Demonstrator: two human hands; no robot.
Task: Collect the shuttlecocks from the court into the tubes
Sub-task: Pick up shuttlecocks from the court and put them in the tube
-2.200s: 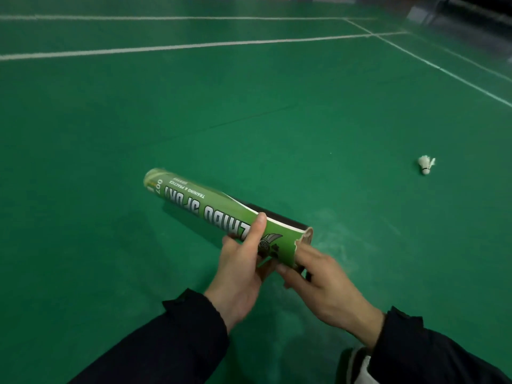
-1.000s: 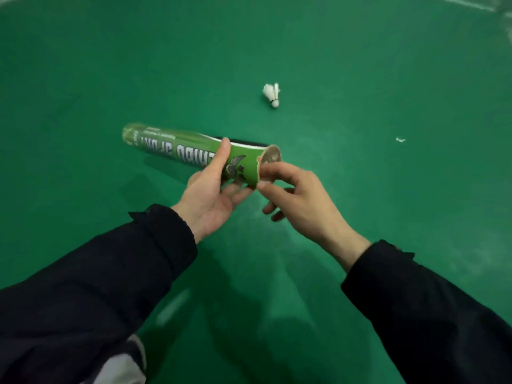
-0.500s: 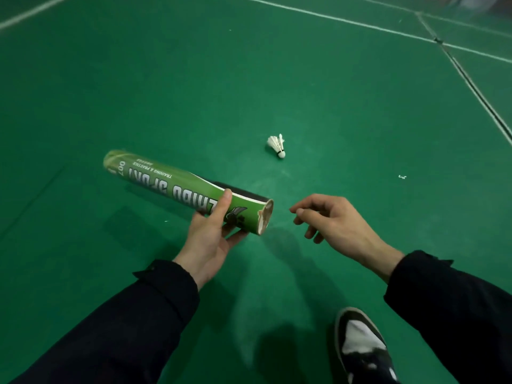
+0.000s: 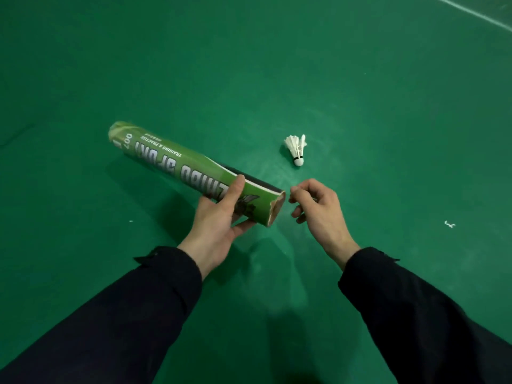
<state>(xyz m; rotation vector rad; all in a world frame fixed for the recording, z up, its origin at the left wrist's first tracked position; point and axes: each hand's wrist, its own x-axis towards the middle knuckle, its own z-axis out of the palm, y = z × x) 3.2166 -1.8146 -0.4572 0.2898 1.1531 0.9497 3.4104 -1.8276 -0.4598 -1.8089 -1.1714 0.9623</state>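
Observation:
My left hand (image 4: 219, 217) grips a long green shuttlecock tube (image 4: 177, 164) near its torn open mouth, which points right toward my other hand. The tube's capped end points away to the upper left. A white feather shuttlecock (image 4: 297, 148) lies on the green court floor, cork end toward me, just beyond my right hand. My right hand (image 4: 315, 209) hovers beside the tube's mouth with fingers loosely curled, holding nothing I can see.
Green court floor (image 4: 388, 106) spreads all around. A white court line (image 4: 471, 12) crosses the far upper right corner. A tiny white scrap (image 4: 449, 224) lies on the floor to the right.
My right hand has come off the tube's mouth and hangs free beside it. The view has shifted so the shuttlecock lies closer, just ahead of that hand.

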